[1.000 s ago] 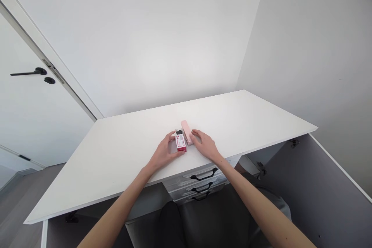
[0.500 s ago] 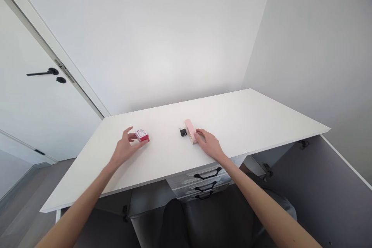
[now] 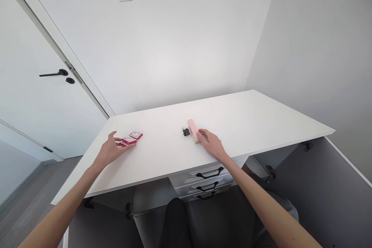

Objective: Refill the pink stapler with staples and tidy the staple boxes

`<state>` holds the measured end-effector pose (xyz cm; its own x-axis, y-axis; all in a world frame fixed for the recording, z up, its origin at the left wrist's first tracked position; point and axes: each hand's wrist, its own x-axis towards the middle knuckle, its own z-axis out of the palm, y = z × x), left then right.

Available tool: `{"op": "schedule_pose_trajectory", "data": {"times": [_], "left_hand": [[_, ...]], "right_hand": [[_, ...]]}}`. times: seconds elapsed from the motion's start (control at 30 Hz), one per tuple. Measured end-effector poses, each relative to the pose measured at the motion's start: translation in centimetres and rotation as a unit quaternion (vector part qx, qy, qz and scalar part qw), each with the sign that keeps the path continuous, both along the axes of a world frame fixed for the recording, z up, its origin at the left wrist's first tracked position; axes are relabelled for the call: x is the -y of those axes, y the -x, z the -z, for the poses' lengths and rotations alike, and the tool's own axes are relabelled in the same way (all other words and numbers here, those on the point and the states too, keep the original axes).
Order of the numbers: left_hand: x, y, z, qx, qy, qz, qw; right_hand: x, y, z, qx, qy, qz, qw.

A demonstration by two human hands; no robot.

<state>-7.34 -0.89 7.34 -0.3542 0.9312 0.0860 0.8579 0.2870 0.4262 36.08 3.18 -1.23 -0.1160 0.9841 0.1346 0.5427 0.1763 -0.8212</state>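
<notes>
My left hand (image 3: 109, 151) is at the left of the white desk, its thumb and fingers around small red-and-white boxes (image 3: 129, 140). The boxes lie spread and overlapping; the farthest box (image 3: 135, 135) sits just beyond the fingertips. A pink stapler (image 3: 193, 130) lies near the middle of the desk. My right hand (image 3: 212, 144) grips its near end from the right, thumb and fingers closed on it. Touching or close by the stapler's left side is a small black item with a metal end (image 3: 186, 132), too small to name surely.
The white desktop (image 3: 247, 120) meets a wall at the back. Below its front edge are drawers with black handles (image 3: 209, 173) and open cabinet doors (image 3: 322, 186). A door with a black handle (image 3: 54, 73) stands at the left. My knee (image 3: 175, 217) is under the desk.
My left hand has moved left and slightly down. The boxes, stacked before, now lie spread out farther left. My right hand stays on the stapler; the view has shifted slightly.
</notes>
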Motion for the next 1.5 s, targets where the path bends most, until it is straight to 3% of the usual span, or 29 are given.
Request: {"op": "schedule_pose_trajectory", "data": {"times": [0.33,0.43,0.57,0.77,0.9,1.0,1.2,1.5], "left_hand": [[2.0,2.4,1.4,-0.053,0.01,0.0,0.999],[2.1,1.6,2.3,-0.079,-0.028,0.026,0.996],[1.9,-3.0,3.4,-0.122,-0.12,0.177,0.969],[-0.2,-13.2,4.7,-0.136,-0.1,0.401,0.901],[-2.7,-18.2,5.2,-0.118,-0.104,0.442,0.883],[-4.1,-19.8,5.5,-0.115,-0.094,0.444,0.884],[-5.2,-18.3,6.0,-0.169,-0.089,0.366,0.911],[-6.7,-8.7,5.0,-0.272,-0.052,0.175,0.945]], "right_hand": [[0.1,0.0,0.0,-0.005,0.004,-0.002,1.0],[0.1,0.0,0.1,-0.004,0.005,0.0,1.0],[0.1,0.0,0.1,0.001,0.003,0.003,1.0],[0.1,0.1,0.0,0.008,-0.01,0.002,1.0],[-0.1,0.1,0.0,0.016,-0.018,0.003,1.0],[-0.2,0.1,0.1,0.015,-0.021,0.004,1.0],[-0.2,0.0,0.1,0.01,-0.019,0.001,1.0],[-0.1,0.0,0.1,-0.003,-0.015,0.0,1.0]]}}
